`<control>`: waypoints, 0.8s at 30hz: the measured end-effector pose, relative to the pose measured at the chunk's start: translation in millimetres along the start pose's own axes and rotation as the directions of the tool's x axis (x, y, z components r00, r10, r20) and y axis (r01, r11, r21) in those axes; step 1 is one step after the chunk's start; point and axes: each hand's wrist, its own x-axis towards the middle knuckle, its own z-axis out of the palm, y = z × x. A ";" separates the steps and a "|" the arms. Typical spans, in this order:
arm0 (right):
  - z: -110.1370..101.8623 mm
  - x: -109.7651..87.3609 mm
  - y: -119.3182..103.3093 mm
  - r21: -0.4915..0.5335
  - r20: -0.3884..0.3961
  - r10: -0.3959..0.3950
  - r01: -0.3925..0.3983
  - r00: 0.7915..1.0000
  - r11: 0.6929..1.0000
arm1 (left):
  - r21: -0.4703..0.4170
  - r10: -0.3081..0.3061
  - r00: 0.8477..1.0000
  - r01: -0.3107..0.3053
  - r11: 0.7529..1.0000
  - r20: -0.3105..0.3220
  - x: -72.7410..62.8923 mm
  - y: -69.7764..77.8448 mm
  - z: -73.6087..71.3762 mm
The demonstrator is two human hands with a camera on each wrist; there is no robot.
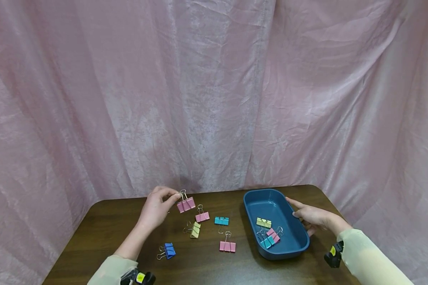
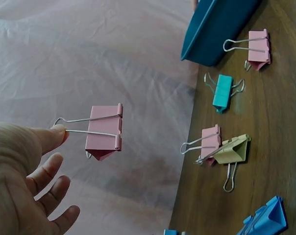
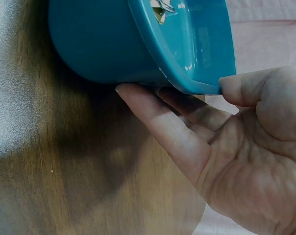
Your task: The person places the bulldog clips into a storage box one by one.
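Note:
My left hand (image 1: 156, 208) pinches a pink binder clip (image 1: 186, 204) by its wire handle, between thumb and fingertip. In the left wrist view that clip (image 2: 105, 128) hangs in the air, its other fingers spread loosely. At the right, my right hand (image 1: 312, 217) grips the side of a blue plastic bin (image 1: 251, 217), thumb at the rim and fingers against the outer wall. Inside the bin lie a yellow binder clip (image 1: 264, 222), a pink one (image 1: 272, 233) and a teal one (image 1: 267, 242).
Loose on the wooden table (image 1: 128, 273) lie a smaller pink clip (image 1: 202, 217), a yellow clip (image 1: 195, 230), a teal clip (image 1: 221, 221), another pink clip (image 1: 227, 246) and a blue clip (image 1: 169, 250). A pink curtain (image 1: 199, 99) hangs behind the table.

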 end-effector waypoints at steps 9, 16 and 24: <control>0.6 1.4 0.9 0.001 -0.005 0.001 -0.001 1.000 1.000 | -0.010 0.002 1.000 -0.002 1.000 0.011 0.3 11.6 9.9; 1.3 -0.1 -0.1 -0.005 -0.002 0.003 -0.003 1.000 1.000 | -0.017 0.020 1.000 -0.020 1.000 0.000 0.4 20.1 19.9; 1.5 -1.9 -2.1 -0.010 -0.003 0.006 -0.006 1.000 1.000 | -0.018 0.038 0.999 -0.037 0.999 0.005 1.3 30.7 32.5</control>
